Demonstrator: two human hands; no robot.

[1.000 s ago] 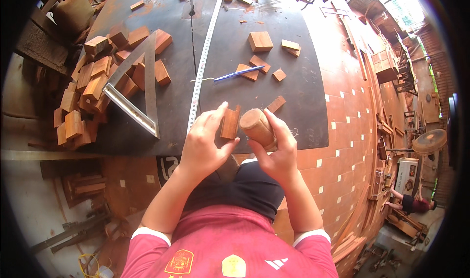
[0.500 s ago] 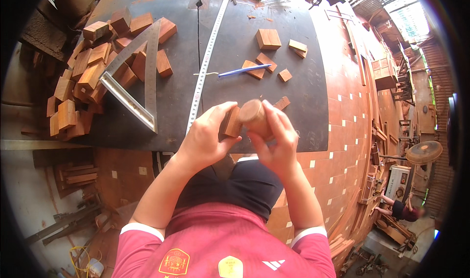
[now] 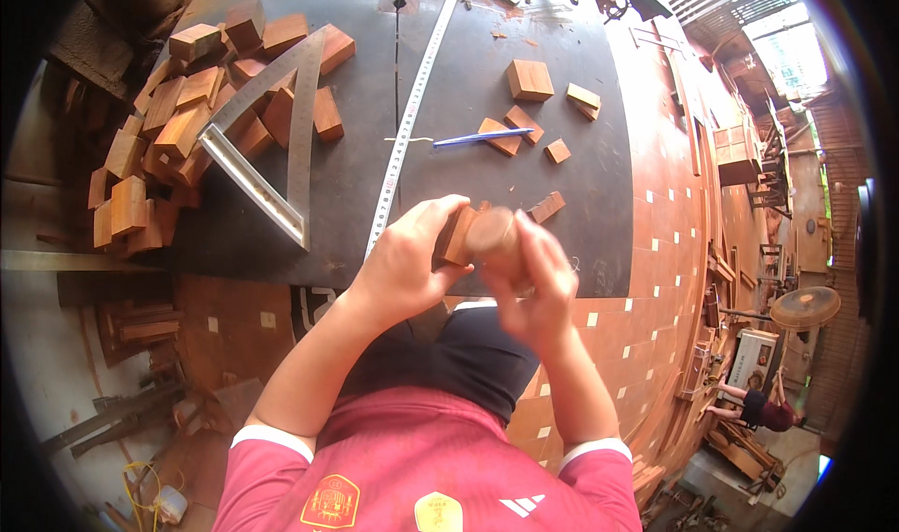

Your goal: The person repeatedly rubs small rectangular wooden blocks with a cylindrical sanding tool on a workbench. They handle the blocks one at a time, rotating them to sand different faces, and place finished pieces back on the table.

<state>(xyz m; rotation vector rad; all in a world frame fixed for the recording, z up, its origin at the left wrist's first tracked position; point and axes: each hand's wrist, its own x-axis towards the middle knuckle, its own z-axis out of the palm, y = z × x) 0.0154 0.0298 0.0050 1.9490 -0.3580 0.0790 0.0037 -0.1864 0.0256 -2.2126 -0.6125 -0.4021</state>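
My left hand (image 3: 403, 258) is closed on a reddish-brown wooden block (image 3: 457, 237), held above the table's near edge. In my right hand (image 3: 543, 284), slightly smeared by motion, is a thick round wooden piece (image 3: 491, 232) with a pale flat end. The round piece is right against the block or just in front of it; I cannot tell whether they touch. Beyond the hands, a blue pen (image 3: 482, 138) rests across a small wooden block (image 3: 499, 145). Another small block (image 3: 547, 207) lies just past my right fingers.
A dark tabletop (image 3: 356, 176) bears a white measuring strip (image 3: 412, 110) running away from me. On the left, a metal triangular frame (image 3: 302, 157) leans over a heap of wooden blocks (image 3: 178, 125). A larger block (image 3: 531, 80) sits far right. Another person (image 3: 768, 406) is in the distance.
The whole view has shifted slightly, so the tabletop things sit a little farther right. My right hand and the round piece have moved slightly nearer me. Both hands keep their hold.
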